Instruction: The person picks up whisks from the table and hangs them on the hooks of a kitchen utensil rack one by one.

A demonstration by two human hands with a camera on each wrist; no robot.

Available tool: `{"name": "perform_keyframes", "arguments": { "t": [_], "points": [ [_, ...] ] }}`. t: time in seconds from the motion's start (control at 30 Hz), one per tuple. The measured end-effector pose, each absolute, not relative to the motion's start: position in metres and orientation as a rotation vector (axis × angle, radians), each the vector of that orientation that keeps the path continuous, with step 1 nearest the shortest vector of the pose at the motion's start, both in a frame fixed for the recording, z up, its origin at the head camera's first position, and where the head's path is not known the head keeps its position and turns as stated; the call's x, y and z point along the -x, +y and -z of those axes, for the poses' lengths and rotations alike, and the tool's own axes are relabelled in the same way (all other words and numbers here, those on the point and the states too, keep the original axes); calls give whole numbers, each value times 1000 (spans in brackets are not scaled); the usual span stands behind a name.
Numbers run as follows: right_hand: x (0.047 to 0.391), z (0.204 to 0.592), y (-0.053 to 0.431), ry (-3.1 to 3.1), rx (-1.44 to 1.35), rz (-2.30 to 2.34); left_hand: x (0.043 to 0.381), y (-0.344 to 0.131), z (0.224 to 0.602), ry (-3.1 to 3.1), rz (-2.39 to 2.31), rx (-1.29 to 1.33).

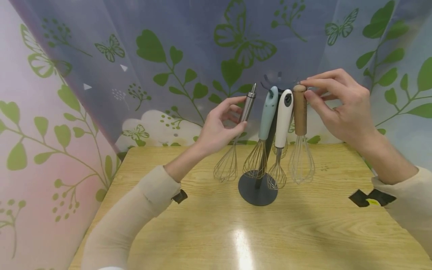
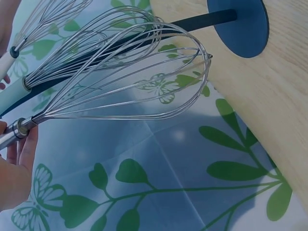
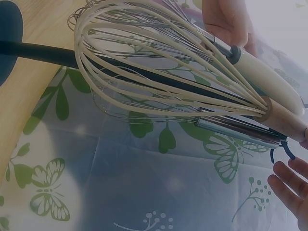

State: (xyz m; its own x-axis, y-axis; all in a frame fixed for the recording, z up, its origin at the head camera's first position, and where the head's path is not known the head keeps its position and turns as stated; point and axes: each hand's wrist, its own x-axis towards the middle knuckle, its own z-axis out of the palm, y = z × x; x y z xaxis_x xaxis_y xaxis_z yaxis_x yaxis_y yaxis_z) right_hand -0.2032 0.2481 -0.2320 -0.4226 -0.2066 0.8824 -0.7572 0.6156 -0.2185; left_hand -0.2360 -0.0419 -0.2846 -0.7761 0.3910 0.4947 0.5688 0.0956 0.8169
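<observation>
A wire whisk with a shiny metal handle (image 1: 249, 106) is in my left hand (image 1: 217, 125), pinched between thumb and fingers, its wires pointing down to the left of a black stand (image 1: 258, 197). My right hand (image 1: 345, 103) pinches the top of a wooden-handled whisk (image 1: 300, 112), whose pale loops (image 3: 144, 91) fill the right wrist view. Between the hands hang a light-blue-handled whisk (image 1: 268, 116) and a smaller white-handled whisk (image 1: 284, 120). Another metal-handled whisk (image 3: 240, 132) hangs behind, mostly hidden in the head view.
The stand's dark hooks (image 1: 266, 79) fan out at its top. Its round base sits on a light wooden table (image 1: 189, 225). A curtain with green leaves and butterflies (image 1: 189, 37) hangs close behind, and a similar pinkish panel (image 1: 40, 150) stands at the left.
</observation>
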Motion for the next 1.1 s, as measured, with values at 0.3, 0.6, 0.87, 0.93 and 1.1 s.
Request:
{"name": "perform_keyframes", "arguments": {
  "t": [0.3, 0.6, 0.87, 0.93, 1.1],
  "points": [
    [202, 233, 249, -1955, -758, -772, 235, -35, 277, -2181, 1787, 995],
    [203, 233, 249, -1943, -761, -782, 234, -32, 276, -2181, 1783, 1012],
    [203, 233, 248, -1945, -755, -782, 236, -29, 280, -2233, 1755, 1005],
    [203, 233, 248, -1943, -756, -785, 236, -28, 281, -2239, 1748, 1011],
    [203, 233, 248, -1938, -756, -787, 237, -25, 285, -2234, 1741, 1040]
  ]
}}
